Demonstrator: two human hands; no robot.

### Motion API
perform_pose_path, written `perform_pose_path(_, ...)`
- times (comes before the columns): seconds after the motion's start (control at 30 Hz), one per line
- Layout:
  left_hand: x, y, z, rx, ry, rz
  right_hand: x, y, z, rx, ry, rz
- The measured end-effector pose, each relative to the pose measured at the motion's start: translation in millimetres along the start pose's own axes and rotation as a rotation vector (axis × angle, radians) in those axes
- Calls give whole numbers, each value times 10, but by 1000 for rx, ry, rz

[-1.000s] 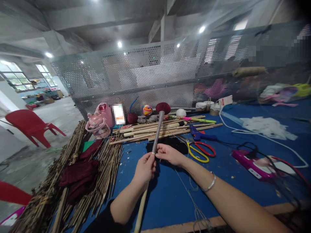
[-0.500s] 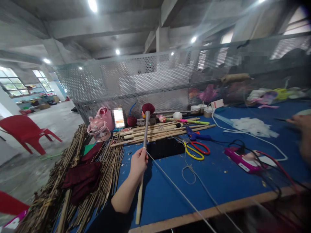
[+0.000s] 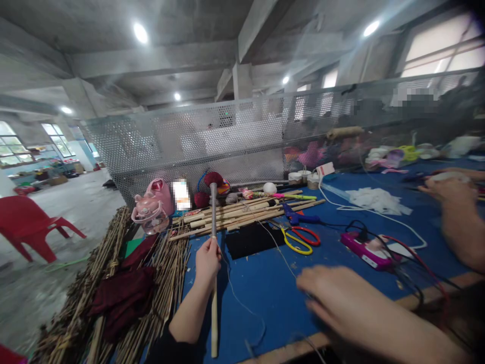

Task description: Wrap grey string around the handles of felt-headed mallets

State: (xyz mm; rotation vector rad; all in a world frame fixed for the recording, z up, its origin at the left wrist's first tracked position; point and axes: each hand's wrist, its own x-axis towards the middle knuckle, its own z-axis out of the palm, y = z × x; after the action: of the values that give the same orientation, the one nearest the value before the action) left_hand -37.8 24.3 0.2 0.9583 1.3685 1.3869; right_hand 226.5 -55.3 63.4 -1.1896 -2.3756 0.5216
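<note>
My left hand [image 3: 208,260] is closed round a pale wooden stick [image 3: 214,323]. The stick's upper part [image 3: 213,212] is wrapped in grey, and a dark red ball-shaped tip [image 3: 212,178] shows at its far end. From beside this hand a thin grey cord [image 3: 242,302] hangs slack over the blue table. My right hand [image 3: 333,290], blurred by motion, is over the table's front part with its fingers curled together. A strand of cord [image 3: 278,246] runs to its fingertips. Beyond it lie scissors [image 3: 297,243] with red and yellow handles.
Thin twigs [image 3: 166,293] and a dark red cloth [image 3: 125,298] lie at left. Wooden sticks [image 3: 242,217], a blue glue gun [image 3: 299,216] and a black pad [image 3: 252,242] lie ahead. A purple power strip [image 3: 366,250] with cables is at right, near another person's hand [image 3: 449,187].
My right hand has come into view from the lower right. The cord, taut from my left hand before, now hangs slack. My left hand still holds the stick; the view has shifted slightly right.
</note>
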Motion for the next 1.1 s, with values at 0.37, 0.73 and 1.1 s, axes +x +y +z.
perform_pose_path(0.37,-31,49,24,-45,-11,-31,2039,924,319,-255,217,612)
perform_pose_path(0.73,-18,21,20,-54,-23,-17,2438,630,144,69,232,436)
perform_pose_path(1.1,-12,7,12,-43,-39,-19,2040,-358,-837,898,596,-266)
